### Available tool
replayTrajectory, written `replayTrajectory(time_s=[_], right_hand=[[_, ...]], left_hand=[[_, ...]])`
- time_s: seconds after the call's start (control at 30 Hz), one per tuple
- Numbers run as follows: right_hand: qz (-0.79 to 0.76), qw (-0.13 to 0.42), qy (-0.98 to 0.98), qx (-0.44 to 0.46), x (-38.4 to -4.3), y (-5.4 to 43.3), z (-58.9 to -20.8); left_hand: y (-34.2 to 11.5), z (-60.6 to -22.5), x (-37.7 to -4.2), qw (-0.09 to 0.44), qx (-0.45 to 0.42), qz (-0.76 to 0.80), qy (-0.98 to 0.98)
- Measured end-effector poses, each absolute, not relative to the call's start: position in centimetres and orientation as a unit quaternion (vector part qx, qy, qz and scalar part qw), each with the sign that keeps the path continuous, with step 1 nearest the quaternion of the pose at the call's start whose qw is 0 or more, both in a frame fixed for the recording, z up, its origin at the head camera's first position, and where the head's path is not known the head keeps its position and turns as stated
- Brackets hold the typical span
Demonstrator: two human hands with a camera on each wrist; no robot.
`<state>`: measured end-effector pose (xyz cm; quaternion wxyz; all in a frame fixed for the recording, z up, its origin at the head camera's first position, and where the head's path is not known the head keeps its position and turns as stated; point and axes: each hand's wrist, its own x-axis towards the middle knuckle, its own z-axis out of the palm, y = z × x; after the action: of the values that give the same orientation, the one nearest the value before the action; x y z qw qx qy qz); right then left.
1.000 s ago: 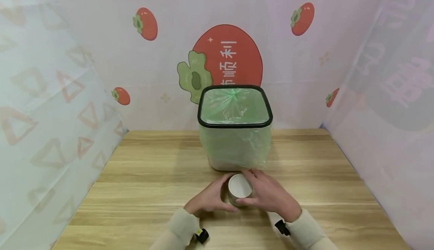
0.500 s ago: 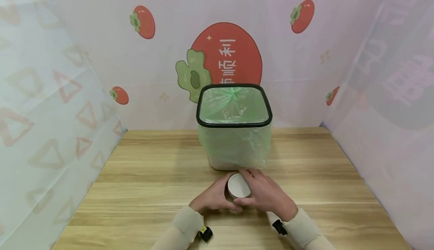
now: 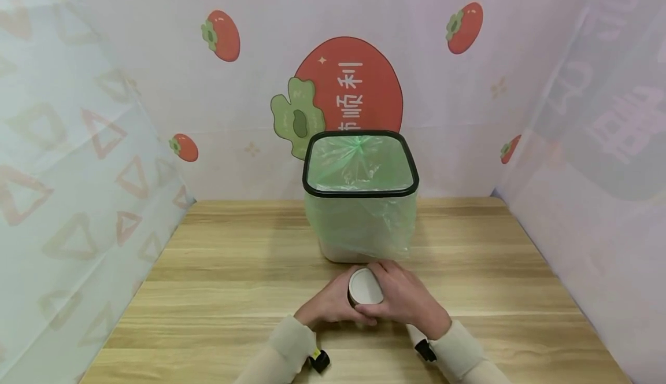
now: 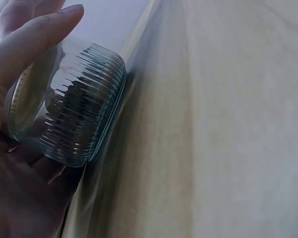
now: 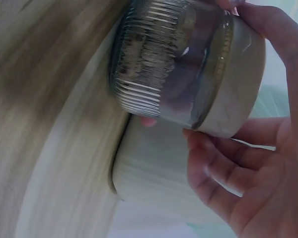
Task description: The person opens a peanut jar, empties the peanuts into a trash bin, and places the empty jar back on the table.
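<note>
A ribbed glass jar (image 5: 154,59) with a white lid (image 3: 365,287) and dark bits inside stands upright on the table in front of the bin. My left hand (image 3: 333,302) curls round the jar's left side; in the left wrist view its thumb lies along the upper part of the jar (image 4: 84,106) and the fingers pass beneath. From the right, my right hand (image 3: 408,296) grips the lid between thumb and fingers. The right wrist view shows those fingertips at the rim of the lid (image 5: 241,77). Part of the glass is hidden behind both hands in the head view.
Just behind the jar stands a white bin (image 3: 338,254) with a black rim (image 3: 359,193) and a green plastic liner (image 3: 385,216). The wooden table (image 3: 224,268) has pale printed cloth (image 3: 250,164) around its back and sides.
My left hand has moved slightly right and closed in round the jar. The right hand has drawn in closer over the lid, which has shifted slightly left. The bin has not moved.
</note>
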<state>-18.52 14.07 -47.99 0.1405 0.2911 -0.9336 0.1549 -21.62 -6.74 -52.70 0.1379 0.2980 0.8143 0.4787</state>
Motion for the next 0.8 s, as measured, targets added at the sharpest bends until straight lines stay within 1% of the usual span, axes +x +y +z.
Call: replayTrajectory(time_s=[0.3, 0.5, 0.8], right_hand=[[0.177, 0.175, -0.921, 0.298, -18.6, 13.7, -48.0], [0.2, 0.195, -0.91, 0.306, -18.5, 13.6, -47.4], [0.2, 0.211, -0.904, 0.313, -17.8, 13.5, -46.3]], left_hand=[[-6.6, -52.6, -21.4, 0.121, 0.29, 0.516, 0.797], [-6.7, -52.2, -21.3, 0.123, 0.278, 0.545, 0.781], [-7.0, -52.2, -21.3, 0.106, 0.319, 0.562, 0.756]])
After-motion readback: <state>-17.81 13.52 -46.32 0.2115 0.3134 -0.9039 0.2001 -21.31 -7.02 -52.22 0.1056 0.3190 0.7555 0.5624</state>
